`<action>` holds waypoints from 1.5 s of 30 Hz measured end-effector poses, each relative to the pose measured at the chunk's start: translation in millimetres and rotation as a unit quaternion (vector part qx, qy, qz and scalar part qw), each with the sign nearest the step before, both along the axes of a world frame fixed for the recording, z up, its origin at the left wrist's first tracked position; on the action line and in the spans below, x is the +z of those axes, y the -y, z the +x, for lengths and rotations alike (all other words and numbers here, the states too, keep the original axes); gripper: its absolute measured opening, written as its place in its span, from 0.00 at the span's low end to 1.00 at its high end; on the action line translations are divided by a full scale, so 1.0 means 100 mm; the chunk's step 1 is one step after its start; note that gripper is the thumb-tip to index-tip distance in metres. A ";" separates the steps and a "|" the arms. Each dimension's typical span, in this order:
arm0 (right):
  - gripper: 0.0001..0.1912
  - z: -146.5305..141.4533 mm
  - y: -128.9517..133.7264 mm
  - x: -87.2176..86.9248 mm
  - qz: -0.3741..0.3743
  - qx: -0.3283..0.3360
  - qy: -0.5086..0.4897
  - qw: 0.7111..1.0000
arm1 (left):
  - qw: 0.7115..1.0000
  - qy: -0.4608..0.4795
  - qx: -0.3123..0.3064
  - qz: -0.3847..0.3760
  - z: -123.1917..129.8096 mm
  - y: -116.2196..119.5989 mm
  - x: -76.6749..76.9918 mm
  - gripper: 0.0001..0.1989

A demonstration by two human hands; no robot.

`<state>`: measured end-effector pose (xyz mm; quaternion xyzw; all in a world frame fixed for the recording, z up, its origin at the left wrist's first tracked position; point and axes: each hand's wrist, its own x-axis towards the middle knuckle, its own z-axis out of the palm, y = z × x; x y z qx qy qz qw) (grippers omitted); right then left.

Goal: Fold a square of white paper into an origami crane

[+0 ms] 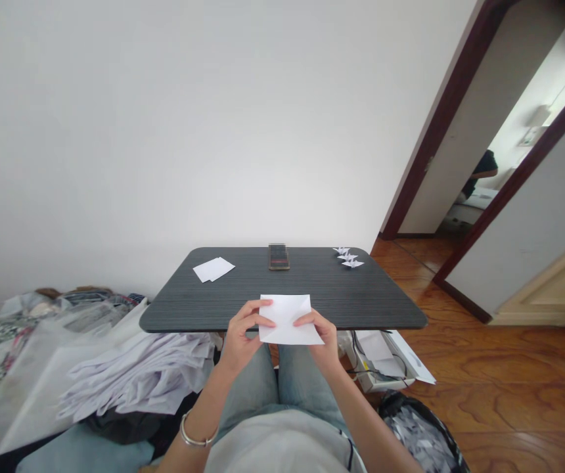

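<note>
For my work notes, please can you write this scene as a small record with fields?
Left hand: the left hand grips the white sheet's left edge; a metal bracelet is on the wrist.
Right hand: the right hand grips the same sheet's right side.
Held item: a creased white sheet.
Table: a dark grey table.
On table: loose paper sheets, a phone, small folded paper birds.

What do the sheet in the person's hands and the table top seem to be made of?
The sheet looks like thin, matte white paper, since it shows sharp fold creases. The table top seems to be dark grey laminate with fine wood-like streaks and a low sheen, though it could be veneer.
</note>
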<state>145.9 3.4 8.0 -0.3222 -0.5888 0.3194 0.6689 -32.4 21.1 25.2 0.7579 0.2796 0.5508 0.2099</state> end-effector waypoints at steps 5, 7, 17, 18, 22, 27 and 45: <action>0.03 0.01 0.01 0.01 0.021 -0.031 0.016 0.999 | 1.000 0.004 -0.002 0.027 0.00 0.03 0.03 0.02; 0.04 0.01 0.01 0.01 0.012 -0.040 0.021 0.999 | 1.000 0.020 -0.006 0.024 0.01 0.05 0.04 0.03; 0.10 -0.10 0.04 0.12 -0.133 0.012 -0.090 0.987 | 0.989 0.106 0.012 -0.100 0.18 0.13 0.08 0.07; 0.10 -0.10 0.04 0.13 -0.140 0.016 -0.097 0.985 | 0.987 0.115 0.014 -0.113 0.20 0.13 0.08 0.06; 0.11 -0.10 0.04 0.16 -0.162 0.025 -0.118 0.979 | 0.971 0.177 0.040 -0.157 0.26 0.10 0.08 0.07; 0.13 -0.10 0.03 0.15 -0.191 0.019 -0.123 0.974 | 0.957 0.209 0.058 -0.194 0.30 0.09 0.09 0.15; 0.14 -0.14 0.01 0.13 -0.210 0.000 -0.098 0.973 | 0.969 0.105 0.046 -0.219 0.35 0.12 0.09 0.26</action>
